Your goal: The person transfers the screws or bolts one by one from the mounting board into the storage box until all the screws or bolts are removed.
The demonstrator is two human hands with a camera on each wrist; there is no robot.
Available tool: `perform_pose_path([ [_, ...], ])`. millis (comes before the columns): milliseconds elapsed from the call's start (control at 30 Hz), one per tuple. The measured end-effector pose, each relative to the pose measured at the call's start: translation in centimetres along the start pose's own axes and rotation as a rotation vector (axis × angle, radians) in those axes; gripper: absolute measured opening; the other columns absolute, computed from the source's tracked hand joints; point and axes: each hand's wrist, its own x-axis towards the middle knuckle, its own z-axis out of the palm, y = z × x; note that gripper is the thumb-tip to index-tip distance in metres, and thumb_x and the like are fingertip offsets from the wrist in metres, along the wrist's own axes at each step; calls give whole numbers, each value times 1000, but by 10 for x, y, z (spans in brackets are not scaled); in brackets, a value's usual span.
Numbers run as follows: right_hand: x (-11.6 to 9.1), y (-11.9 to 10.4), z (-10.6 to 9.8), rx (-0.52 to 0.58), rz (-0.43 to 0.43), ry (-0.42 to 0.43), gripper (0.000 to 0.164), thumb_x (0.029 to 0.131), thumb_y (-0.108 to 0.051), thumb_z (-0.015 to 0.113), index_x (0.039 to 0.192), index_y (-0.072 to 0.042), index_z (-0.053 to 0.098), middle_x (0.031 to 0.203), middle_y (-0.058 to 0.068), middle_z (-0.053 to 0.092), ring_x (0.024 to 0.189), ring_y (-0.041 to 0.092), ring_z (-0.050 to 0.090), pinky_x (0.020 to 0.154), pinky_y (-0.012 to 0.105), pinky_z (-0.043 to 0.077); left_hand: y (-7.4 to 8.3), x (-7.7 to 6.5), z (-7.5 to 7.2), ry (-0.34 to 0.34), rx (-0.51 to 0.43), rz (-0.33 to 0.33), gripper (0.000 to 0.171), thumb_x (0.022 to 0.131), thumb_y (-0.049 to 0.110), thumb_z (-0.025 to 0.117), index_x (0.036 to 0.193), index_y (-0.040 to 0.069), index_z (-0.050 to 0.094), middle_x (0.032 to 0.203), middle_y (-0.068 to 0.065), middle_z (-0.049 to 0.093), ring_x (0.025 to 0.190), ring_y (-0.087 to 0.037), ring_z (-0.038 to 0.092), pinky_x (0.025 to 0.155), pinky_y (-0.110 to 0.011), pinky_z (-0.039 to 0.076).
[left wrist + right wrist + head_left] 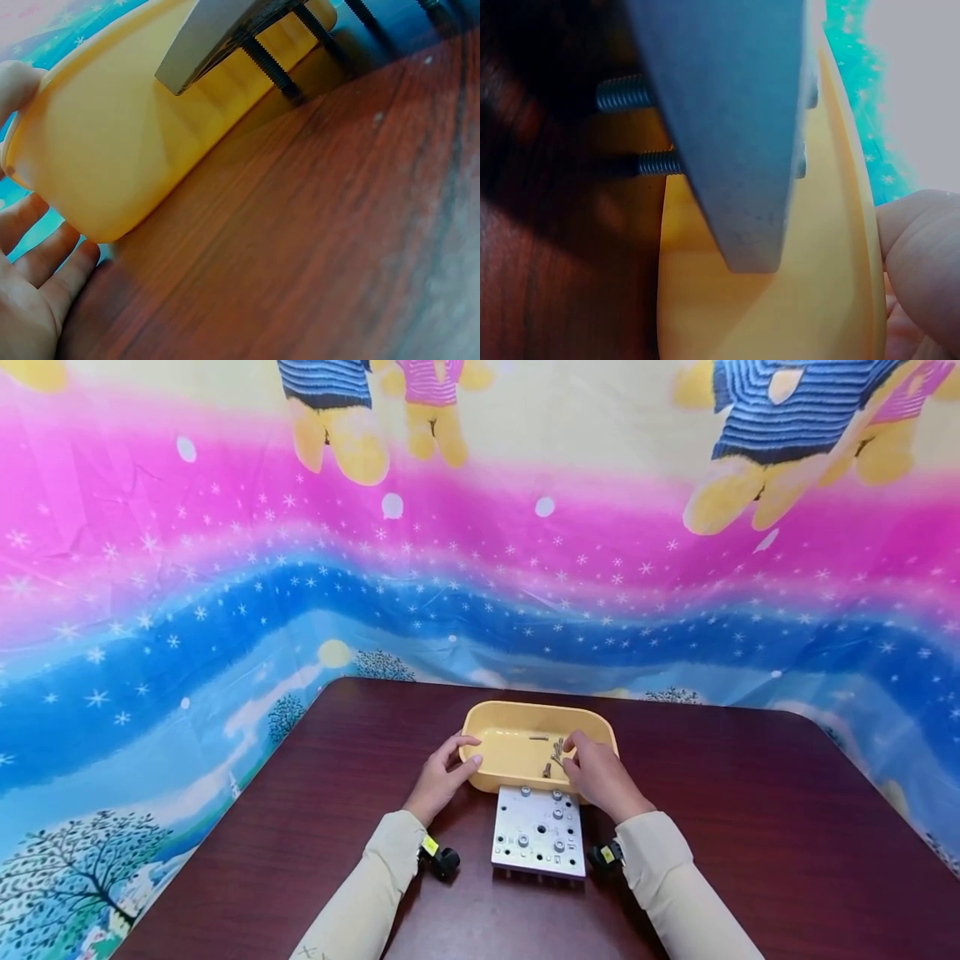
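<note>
A yellow plastic bin (495, 782) stands on the table with several loose screws (547, 770) in its right part. My left hand (442, 781) holds the bin's left end, thumb at the rim and fingers against the outside. Inside the bin's right side, my right hand (603, 777) reaches down by the screws, thumb and index finger apart; its other fingers are hidden. In front of the bin lies a silver metal plate (536, 852) with holes and several socket-head screws (558, 814) set in it. Threaded screw shanks (268, 66) stick out beneath the plate.
The dark red wooden table (697, 777) carries the bin and plate. Behind it hangs a patterned cloth (480, 568). A small black wrist camera (444, 863) sits by the left cuff, another wrist camera (604, 857) close to the plate's right edge.
</note>
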Motion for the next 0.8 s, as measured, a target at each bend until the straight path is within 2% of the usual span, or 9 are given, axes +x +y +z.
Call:
perform_pose_path([
  [200,-1,3,-3,41,-34,14,21,96,-12,55,115,-2,54,74,7,58,55,18,51,47,30,44,-1,-1,1,8,-2,13,40,93,21,65,128,2,57,154,-18,30,133,-33,42,104,-49,39],
  [367,-3,2,-11,70,-97,68,20,95,-12,56,113,-3,58,75,4,59,56,17,51,50,31,45,-4,1,-1,-10,-3,36,44,95,20,63,133,0,54,152,-21,32,130,-36,45,103,-50,39],
  [467,-7,2,-19,68,-145,122,16,95,-12,56,109,-6,59,74,3,59,57,16,51,53,31,44,-13,5,-1,-16,-1,20,51,95,22,63,140,4,47,149,-20,37,128,-37,46,100,-48,42],
  [567,-11,2,-25,61,-182,180,12,96,-14,55,105,-9,60,74,1,59,60,16,51,54,32,45,-26,9,-1,21,5,-6,58,94,24,65,145,12,41,148,-14,41,128,-35,46,99,-47,44],
  [667,-17,3,-31,40,-209,233,15,97,-20,56,107,-10,61,82,3,62,70,18,57,61,35,49,-31,12,-3,69,42,-8,59,95,28,64,147,18,39,150,-6,38,132,-31,44,101,-47,43],
  [733,-21,6,-34,16,-215,254,24,97,-26,57,113,-9,61,94,7,64,83,22,60,72,41,51,-28,13,-6,94,109,7,56,96,31,61,147,20,40,150,-4,39,133,-28,43,103,-47,41],
  [800,-26,10,-36,-19,-221,259,35,98,-33,56,122,-8,60,113,12,62,102,29,58,86,49,48,-21,14,-9,110,209,33,53,97,35,57,147,23,40,151,-4,37,136,-26,39,106,-48,37],
])
